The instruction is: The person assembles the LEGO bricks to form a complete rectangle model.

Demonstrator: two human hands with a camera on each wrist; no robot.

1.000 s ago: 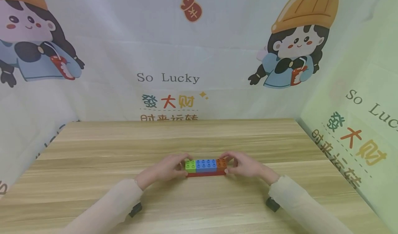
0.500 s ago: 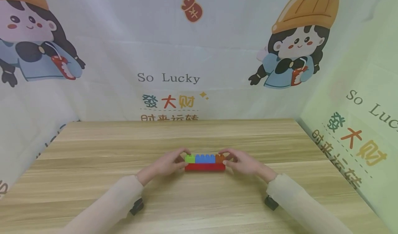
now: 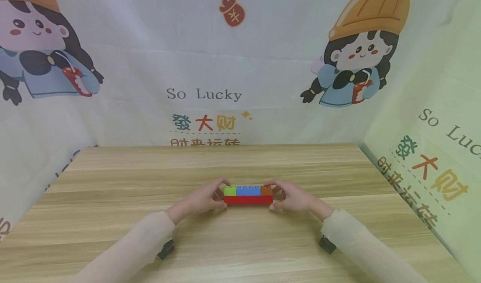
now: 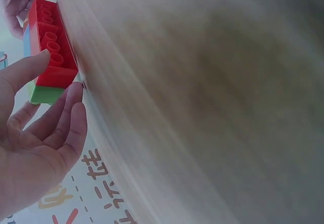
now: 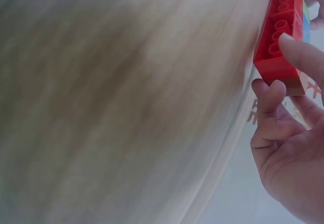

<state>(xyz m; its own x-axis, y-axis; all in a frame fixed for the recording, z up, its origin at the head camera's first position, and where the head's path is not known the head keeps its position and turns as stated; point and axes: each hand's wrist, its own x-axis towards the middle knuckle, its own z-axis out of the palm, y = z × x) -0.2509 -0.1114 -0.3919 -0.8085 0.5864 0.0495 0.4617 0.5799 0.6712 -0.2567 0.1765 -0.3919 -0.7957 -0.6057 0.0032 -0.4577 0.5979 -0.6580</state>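
Both hands hold a row of joined toy building bricks between them. Its lower layer is red [image 3: 248,200]; above sit a green brick [image 3: 230,190], a blue brick [image 3: 248,190] and an orange-brown brick [image 3: 266,190]. My left hand [image 3: 204,198] pinches the green end, index finger on top and thumb at the red lower edge. At the orange-brown end, my right hand [image 3: 294,197] grips the same way. In the left wrist view, the hollow red underside [image 4: 56,76] with its round tubes faces the camera. The right wrist view also shows this red underside [image 5: 276,68].
A wooden table [image 3: 240,249] lies under the hands. Behind it hangs a white printed cloth [image 3: 278,87], which continues along both sides. Dark wrist devices [image 3: 327,244] sit under the sleeves [image 3: 360,241].
The bricks have tilted back and risen slightly, so the red front face shows where the studded tops did. Both thumbs have slid down to the red lower edge.
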